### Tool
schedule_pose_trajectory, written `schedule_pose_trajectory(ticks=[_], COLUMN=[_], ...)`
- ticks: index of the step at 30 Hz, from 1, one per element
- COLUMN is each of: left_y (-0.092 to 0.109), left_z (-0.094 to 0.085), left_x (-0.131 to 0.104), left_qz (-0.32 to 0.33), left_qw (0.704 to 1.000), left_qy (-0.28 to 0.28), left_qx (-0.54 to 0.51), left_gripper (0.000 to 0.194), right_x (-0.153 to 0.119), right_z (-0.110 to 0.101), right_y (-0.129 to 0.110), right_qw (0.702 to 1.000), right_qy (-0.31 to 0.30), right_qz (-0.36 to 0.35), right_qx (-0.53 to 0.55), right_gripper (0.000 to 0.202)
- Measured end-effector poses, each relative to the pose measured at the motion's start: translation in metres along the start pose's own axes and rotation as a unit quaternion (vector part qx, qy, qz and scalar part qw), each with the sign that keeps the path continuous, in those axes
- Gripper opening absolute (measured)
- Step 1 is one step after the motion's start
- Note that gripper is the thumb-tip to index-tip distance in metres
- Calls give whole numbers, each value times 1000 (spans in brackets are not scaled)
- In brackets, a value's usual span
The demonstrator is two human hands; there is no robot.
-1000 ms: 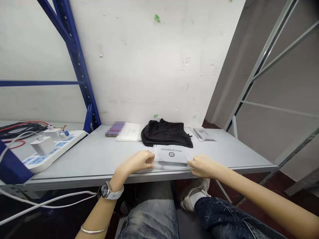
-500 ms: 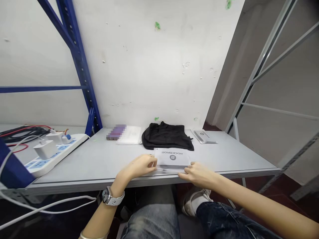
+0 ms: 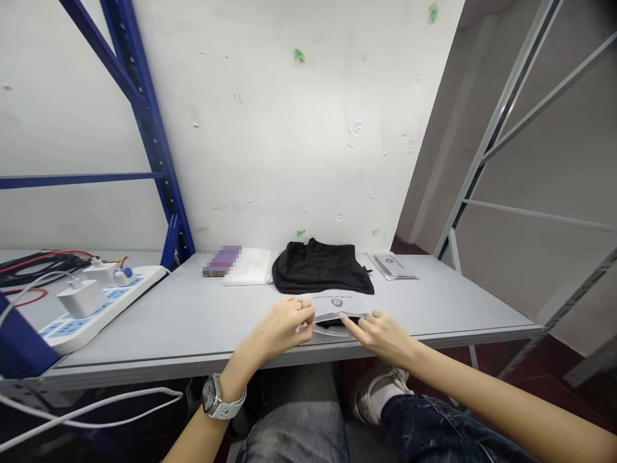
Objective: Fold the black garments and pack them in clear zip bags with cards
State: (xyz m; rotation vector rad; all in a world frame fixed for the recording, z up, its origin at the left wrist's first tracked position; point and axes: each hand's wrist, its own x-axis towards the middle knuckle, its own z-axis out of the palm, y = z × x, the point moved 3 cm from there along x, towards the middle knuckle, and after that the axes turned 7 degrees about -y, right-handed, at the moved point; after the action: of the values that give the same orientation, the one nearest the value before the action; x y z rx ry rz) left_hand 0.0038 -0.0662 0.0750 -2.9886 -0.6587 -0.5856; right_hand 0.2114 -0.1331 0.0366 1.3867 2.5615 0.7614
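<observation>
A frosted plastic bag (image 3: 321,307) with a dark ROCKBROS print and round logo lies near the front edge of the table, its lettering upside down to me. Its near edge is lifted, and black material (image 3: 332,323) shows in the gap. My left hand (image 3: 288,325) pinches the bag's left side between thumb and fingers. At the right side, my right hand (image 3: 378,331) grips the bag's corner, one digit stretched to the lifted edge. Behind the bag lies a folded black cloth item (image 3: 321,267).
Another printed packet (image 3: 395,265) lies at the back right. At the back left are white plastic bags (image 3: 248,267) beside a blurred purple object (image 3: 222,261). A power strip (image 3: 108,305) with chargers and cables sits left of a blue rack post (image 3: 157,141).
The bag's near edge has come up, exposing black material underneath or inside. My left hand has moved slightly right, and my right hand's outstretched digit has moved up onto the edge.
</observation>
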Motion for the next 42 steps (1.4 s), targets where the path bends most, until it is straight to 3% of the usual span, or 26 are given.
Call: schedule_pose_trajectory(ticks=[4, 7, 9, 13, 15, 17, 20, 26, 29, 31, 33, 35, 37, 39, 42], left_y=[25, 43, 49, 37, 24, 11, -1, -15, -24, -34, -49, -73, -104, -137, -178], left_z=[8, 15, 17, 19, 22, 24, 21, 8, 0, -10, -22, -32, -37, -33, -18], left_x=[5, 9, 11, 12, 12, 10, 4, -6, -10, -15, -21, -27, -32, -33, -30], left_qz=[49, 64, 73, 64, 32, -7, -43, -59, -85, -107, -144, -215, -306, -368, -390], left_qw=[996, 994, 996, 997, 998, 998, 996, 995, 996, 993, 983, 963, 934, 920, 919], left_qy=[71, 66, 40, 2, -14, -39, -63, -60, -7, 50, 110, 162, 177, 123, 31], left_qx=[39, 51, 27, -47, -52, -48, -48, -51, -31, -18, -2, 26, 55, 59, 36], left_gripper=[13, 12, 1, 55, 60, 63, 75, 80, 73, 66, 63, 64, 65, 70, 62], right_x=[7, 12, 12, 8, 7, 8, 11, 12, 9, 5, 3, 1, -1, -2, -2], right_z=[8, 11, 10, 1, -3, -7, -13, -21, -24, -26, -27, -26, -21, -14, -3], right_y=[-3, -2, 3, 17, 19, 19, 18, 24, 28, 32, 38, 42, 45, 44, 40], right_qw=[994, 982, 973, 935, 878, 796, 688, 553, 476, 443, 441, 461, 492, 525, 574], right_qy=[-55, -109, -109, -10, 33, 53, 67, 84, 119, 139, 144, 143, 139, 127, 98], right_qz=[84, 129, 162, 197, 189, 177, 172, 198, 253, 302, 336, 350, 358, 364, 362], right_qx=[50, 84, 122, 294, 439, 576, 702, 805, 834, 832, 820, 803, 781, 759, 728], right_gripper=[39, 26, 22, 25, 29, 28, 23, 18, 13, 14, 15, 15, 13, 12, 13])
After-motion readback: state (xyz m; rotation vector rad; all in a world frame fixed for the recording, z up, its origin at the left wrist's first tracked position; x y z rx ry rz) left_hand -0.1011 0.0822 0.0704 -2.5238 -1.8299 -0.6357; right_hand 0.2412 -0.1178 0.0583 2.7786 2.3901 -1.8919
